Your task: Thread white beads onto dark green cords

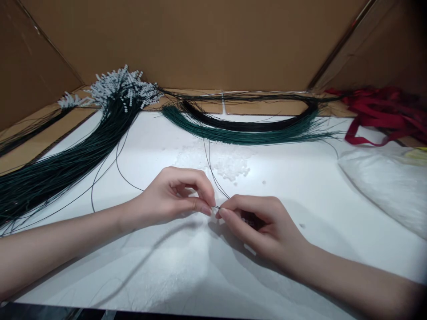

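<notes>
Close together over the middle of the white board, my two hands work at fingertip distance. My left hand (176,195) is closed in a pinch of thumb and index finger at a short bit of dark thin wire (216,207); a tiny whitish piece shows by the fingertips, too small to make out surely. My right hand (260,222) pinches the same wire from the other side, and small white beads show inside its curled fingers. Two thin wire strands (210,162) run up from the right fingertips. Loose white beads (230,164) lie scattered beyond the hands.
A thick bundle of green wires tipped with white beads (123,89) lies at left, a smaller one (70,101) beside it. Curved dark-green wires (250,135) lie at the back. At right are red ribbon (380,115) and a clear plastic bag (387,178). Cardboard walls (200,44) enclose the board (160,275).
</notes>
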Demonstrator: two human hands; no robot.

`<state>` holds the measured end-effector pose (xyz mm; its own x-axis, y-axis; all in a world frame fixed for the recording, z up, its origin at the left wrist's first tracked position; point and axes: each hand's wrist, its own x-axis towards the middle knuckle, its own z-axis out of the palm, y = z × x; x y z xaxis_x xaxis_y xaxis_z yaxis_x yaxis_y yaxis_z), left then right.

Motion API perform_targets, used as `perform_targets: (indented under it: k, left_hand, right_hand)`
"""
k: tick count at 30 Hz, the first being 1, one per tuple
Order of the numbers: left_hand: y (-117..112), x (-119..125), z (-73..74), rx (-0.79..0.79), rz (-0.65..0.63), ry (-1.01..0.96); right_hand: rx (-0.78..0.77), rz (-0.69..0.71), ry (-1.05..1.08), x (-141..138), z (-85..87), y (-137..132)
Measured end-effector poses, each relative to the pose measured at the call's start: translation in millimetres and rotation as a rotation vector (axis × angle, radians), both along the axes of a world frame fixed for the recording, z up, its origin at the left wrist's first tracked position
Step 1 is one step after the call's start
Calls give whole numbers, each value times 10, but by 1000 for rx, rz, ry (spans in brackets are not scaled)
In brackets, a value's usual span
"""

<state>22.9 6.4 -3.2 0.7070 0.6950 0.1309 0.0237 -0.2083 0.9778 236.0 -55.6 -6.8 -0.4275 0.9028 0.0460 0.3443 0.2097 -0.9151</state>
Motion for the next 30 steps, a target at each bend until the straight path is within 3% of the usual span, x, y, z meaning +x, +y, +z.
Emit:
perform_targets:
  k: [30]
  left_hand:
    - [-16,-3,-2,51,33,53]
  right_hand:
    - [7,13,-30,-2,-7,0]
